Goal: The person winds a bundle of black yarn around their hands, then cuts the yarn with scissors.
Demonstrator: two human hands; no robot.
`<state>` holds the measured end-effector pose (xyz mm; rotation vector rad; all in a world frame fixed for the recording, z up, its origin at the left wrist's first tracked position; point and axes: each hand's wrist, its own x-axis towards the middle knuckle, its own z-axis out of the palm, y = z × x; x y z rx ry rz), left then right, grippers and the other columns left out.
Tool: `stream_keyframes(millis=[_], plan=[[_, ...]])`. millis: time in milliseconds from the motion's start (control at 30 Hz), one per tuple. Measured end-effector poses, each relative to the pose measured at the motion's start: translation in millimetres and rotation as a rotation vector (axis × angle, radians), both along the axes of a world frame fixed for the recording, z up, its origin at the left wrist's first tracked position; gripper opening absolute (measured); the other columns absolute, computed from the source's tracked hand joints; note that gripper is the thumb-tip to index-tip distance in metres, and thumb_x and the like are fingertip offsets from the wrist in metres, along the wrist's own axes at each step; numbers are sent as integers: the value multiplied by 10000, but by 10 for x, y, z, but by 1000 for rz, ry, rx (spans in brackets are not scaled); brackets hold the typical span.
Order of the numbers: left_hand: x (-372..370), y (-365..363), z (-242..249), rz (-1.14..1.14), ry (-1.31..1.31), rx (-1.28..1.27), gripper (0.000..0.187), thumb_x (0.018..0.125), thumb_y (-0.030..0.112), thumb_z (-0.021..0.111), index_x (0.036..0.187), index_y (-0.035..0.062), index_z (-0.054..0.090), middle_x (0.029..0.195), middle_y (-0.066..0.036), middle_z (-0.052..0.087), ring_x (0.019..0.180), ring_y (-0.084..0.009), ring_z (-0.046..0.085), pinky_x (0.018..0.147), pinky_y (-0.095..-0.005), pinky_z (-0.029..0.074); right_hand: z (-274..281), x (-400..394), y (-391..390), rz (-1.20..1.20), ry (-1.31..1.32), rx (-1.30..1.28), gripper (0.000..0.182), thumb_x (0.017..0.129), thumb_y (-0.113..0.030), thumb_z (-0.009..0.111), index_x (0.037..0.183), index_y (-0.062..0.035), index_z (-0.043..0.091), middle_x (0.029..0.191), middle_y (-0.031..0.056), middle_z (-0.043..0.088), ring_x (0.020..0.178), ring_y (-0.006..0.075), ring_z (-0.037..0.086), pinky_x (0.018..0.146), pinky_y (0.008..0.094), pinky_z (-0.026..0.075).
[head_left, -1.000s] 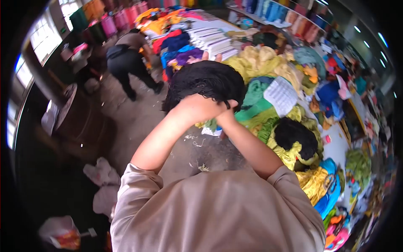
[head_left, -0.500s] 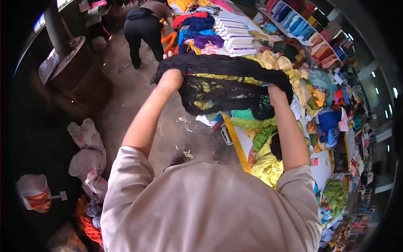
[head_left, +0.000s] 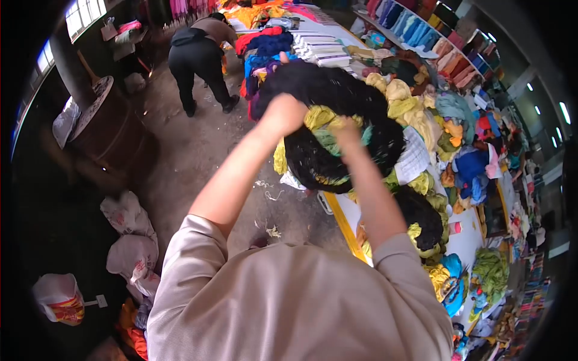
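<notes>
A large skein of black yarn [head_left: 355,90] hangs as a wide loop in front of me, over the edge of the table. My left hand [head_left: 286,114] grips its left side; strands pass over the hand and a fingertip shows above them. Inside the loop's opening is my right hand [head_left: 346,133], smeared by motion, its fingers not distinct. Yellow yarn [head_left: 319,116] and green yarn show through the opening. A second dark skein [head_left: 418,216] lies by my right forearm on the yarn heap.
Coloured yarn heaps cover the long table [head_left: 340,210], beside stacked white packs [head_left: 322,48]. Another person [head_left: 198,54] bends over at the far left side. A rusty drum [head_left: 111,126] and white sacks [head_left: 132,249] stand left. Shelves of yarn [head_left: 415,30] are at the back right.
My right hand has moved left, away from the loop's right end, towards my left hand. The stretched skein has slackened into a rounder loop. The other person has shifted in view.
</notes>
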<state>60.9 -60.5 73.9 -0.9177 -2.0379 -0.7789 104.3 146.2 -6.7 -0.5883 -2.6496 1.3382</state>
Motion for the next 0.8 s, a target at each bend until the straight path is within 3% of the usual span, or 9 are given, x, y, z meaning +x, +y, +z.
stream_keyframes(millis=[67, 200, 300, 333, 367, 433, 633, 767, 800], plan=[[85, 89, -209, 262, 178, -346, 409, 909, 162, 535, 1310, 97, 586, 1458, -218, 453, 1436, -519, 190, 1133, -692, 125, -325, -166, -540, 66, 302, 623, 569, 883, -223, 637, 1372, 18, 472, 1420, 226, 482, 1356, 405, 392, 1126, 417, 309], [-353, -477, -1090, 285, -13, -30, 440, 903, 90, 523, 1340, 117, 565, 1557, -180, 324, 1412, -487, 285, 1136, -533, 299, 51, -331, -201, 21, 651, 437, 439, 921, -265, 562, 1310, -63, 584, 1368, 191, 543, 1324, 309, 462, 1100, 383, 347], [-694, -1150, -1522, 574, -52, -462, 513, 915, 203, 526, 1416, 99, 482, 1576, -233, 256, 1449, -489, 208, 1142, -554, 275, 41, -314, 197, -15, 320, 277, 450, 958, -234, 502, 1369, -58, 542, 1397, 181, 538, 1323, 309, 481, 1100, 387, 368], [-776, -1329, -1599, 612, -97, -513, 552, 901, 176, 524, 1441, 89, 454, 1586, -239, 225, 1450, -500, 188, 1163, -535, 241, 390, -234, 262, 172, -107, 668, 465, 972, -247, 466, 1389, -45, 516, 1417, 184, 518, 1332, 334, 468, 1112, 409, 362], [-700, -1530, -1472, 619, -50, -637, 571, 895, 149, 508, 1457, 87, 431, 1589, -237, 219, 1440, -503, 207, 1176, -521, 218, 550, -254, 264, 178, -281, 769, 472, 969, -259, 457, 1385, -45, 516, 1431, 186, 500, 1338, 351, 449, 1116, 418, 360], [-779, -1649, -1442, 500, -52, -417, 616, 883, 131, 503, 1479, 46, 373, 1589, -231, 222, 1440, -483, 227, 1183, -524, 198, 383, -309, 417, 135, 24, 724, 477, 965, -280, 461, 1378, -50, 525, 1420, 188, 509, 1330, 345, 459, 1116, 411, 359], [-561, -1550, -825, 773, -36, -873, 618, 901, 102, 420, 1499, -5, 305, 1590, -199, 251, 1446, -362, 307, 1172, -445, 269, 524, -172, 765, 280, 789, 1039, 342, 897, -96, 575, 1235, -73, 620, 1405, 144, 521, 1316, 330, 471, 1090, 405, 390], [-554, -1429, -921, 594, -261, -580, 591, 929, 75, 372, 1510, 4, 289, 1582, -248, 229, 1463, -378, 266, 1169, -432, 280, 310, -179, 1001, 234, 702, 1101, 336, 893, -102, 586, 1226, -68, 624, 1434, 122, 497, 1350, 330, 429, 1108, 409, 373], [-525, -1268, -691, 721, -325, -871, 599, 938, 74, 417, 1516, 7, 274, 1580, -260, 219, 1460, -400, 258, 1169, -437, 273, 400, -118, 999, 246, 715, 1084, 359, 897, -111, 590, 1251, -56, 609, 1450, 144, 484, 1353, 315, 436, 1110, 406, 372]])
